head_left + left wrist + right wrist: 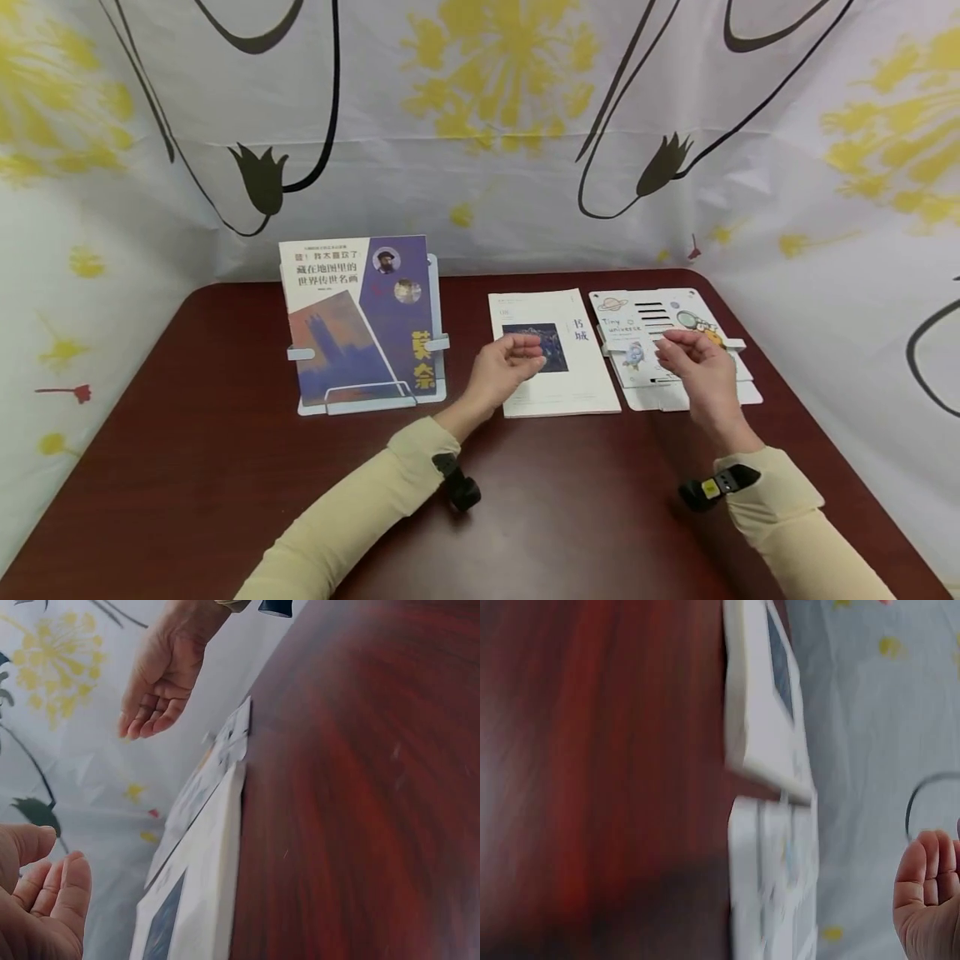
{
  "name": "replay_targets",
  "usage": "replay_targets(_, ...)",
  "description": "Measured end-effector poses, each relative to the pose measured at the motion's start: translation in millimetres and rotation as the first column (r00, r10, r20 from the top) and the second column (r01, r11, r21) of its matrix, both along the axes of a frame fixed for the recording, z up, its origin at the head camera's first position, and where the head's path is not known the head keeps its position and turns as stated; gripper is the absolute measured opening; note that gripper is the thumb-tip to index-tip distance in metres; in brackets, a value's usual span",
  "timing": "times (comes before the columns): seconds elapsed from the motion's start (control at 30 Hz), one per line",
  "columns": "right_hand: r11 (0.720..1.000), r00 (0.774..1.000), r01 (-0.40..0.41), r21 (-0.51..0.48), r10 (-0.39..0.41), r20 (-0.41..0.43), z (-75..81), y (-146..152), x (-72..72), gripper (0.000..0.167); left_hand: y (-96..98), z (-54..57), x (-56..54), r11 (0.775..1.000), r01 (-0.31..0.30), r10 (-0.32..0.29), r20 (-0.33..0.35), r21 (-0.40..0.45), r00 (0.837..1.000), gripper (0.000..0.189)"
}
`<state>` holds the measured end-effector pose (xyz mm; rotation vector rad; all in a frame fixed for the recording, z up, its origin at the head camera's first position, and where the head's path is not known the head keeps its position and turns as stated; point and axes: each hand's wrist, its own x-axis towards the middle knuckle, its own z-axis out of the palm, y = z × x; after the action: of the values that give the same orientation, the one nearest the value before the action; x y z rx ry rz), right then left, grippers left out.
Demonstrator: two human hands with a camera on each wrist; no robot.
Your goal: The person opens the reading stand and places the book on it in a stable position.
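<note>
My left hand (501, 368) hovers over the left edge of a white paperback (581, 392) with a dark blue cover picture, its fingers loosely bent and nothing in them. Over the right part of a flat white book stand (630, 329) printed with "Tiny universe" and space cartoons is my right hand (707, 377), also holding nothing. In the left wrist view both hands appear above the paperback (206, 877) and the stand. The paperback lies flat beside the stand, their edges close together.
A purple and white art book (397, 317) leans upright on a second pale stand (371, 406) at the back left, behind its wire lip and side clips. All of it stands on a dark red table (195, 467). Patterned white cloth (487, 200) hangs behind and at the sides.
</note>
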<state>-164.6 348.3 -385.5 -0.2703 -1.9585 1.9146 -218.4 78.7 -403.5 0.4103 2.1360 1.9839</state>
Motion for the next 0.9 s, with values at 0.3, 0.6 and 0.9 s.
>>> replay_targets(0.3, 0.995, 0.995, 0.095, 0.013, -0.095, 0.012, -25.8, 75, 19.4, 0.024, 38.0, -10.4, 7.8, 1.0, 0.025, -0.026, 0.019, 0.014, 0.999, 0.03)
replay_targets(0.6, 0.994, 0.992, 0.107, -0.01, -0.106, 0.065, -19.7, 112, 32.7, 0.013, 77.5, -12.6, 16.1, 0.997, 0.076, -0.076, 0.03, -0.017, 0.997, 0.028)
replay_targets(0.9, 0.958, 0.981, 0.025, 0.285, -0.078, 0.176, -18.3, 126, 38.6, 0.018, 111.8, -10.6, 27.8, 0.996, 0.092, -0.091, 0.099, -0.004, 0.991, 0.029)
